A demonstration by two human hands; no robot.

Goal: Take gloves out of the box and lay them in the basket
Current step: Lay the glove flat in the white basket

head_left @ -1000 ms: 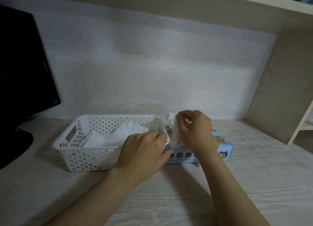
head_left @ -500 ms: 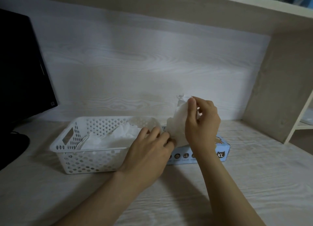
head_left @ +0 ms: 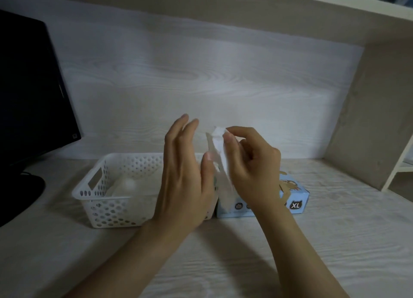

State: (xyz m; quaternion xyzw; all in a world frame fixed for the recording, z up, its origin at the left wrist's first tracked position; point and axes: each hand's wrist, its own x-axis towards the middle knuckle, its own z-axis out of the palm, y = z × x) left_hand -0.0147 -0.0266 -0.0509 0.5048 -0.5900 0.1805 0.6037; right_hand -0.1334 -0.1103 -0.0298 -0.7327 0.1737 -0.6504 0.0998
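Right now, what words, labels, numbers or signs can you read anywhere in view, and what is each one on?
"XL": white letters in a black cat-head badge on the front of the blue glove box.
The round icons left of that badge: too small to read.
Small mark on the monitor bezel's lower corner: too blurred to read.
The white basket and the glove: no text visible.

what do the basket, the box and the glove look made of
Basket: white moulded plastic, going by its perforated walls and cut-out handle. Box: printed light-blue cardboard, seemingly matte. Glove in the right hand: thin whitish film, probably plastic, crumpled and slightly see-through.
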